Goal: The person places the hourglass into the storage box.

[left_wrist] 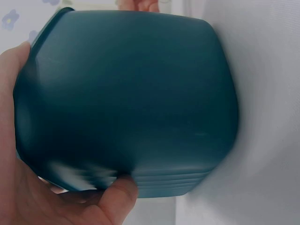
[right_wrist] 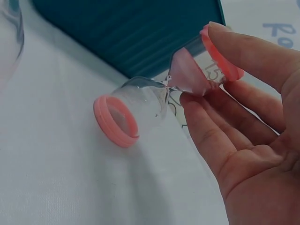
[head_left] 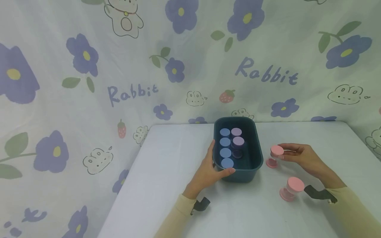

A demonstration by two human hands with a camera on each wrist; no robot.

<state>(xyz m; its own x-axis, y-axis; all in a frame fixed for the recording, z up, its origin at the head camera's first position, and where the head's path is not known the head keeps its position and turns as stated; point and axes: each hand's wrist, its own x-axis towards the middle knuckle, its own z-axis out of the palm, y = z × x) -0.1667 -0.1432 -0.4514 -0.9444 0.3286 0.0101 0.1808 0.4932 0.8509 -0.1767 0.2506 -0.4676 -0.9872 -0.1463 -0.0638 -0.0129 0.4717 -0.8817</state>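
A dark teal plastic box [head_left: 240, 177] stands on the table, holding several sand timers. Blue caps [head_left: 227, 163] line its left side, with two purple-capped timers [head_left: 238, 141] beside them. My left hand [head_left: 205, 175] grips the box at its near left corner, thumb over the front rim, fingers along the left side. Right of the box, my right hand [head_left: 303, 159] holds a pink sand timer [right_wrist: 185, 70] between thumb and fingers by its upper end. The timer is tilted, pink sand in its upper bulb, lower cap [right_wrist: 115, 121] close over the table.
A second pink sand timer [head_left: 294, 185] stands on the white table [head_left: 166, 158] nearer to me, below the right hand. Behind the table hangs a flowered curtain [head_left: 134, 72]. Dark camera mounts [head_left: 202, 205] stick out at both wrists.
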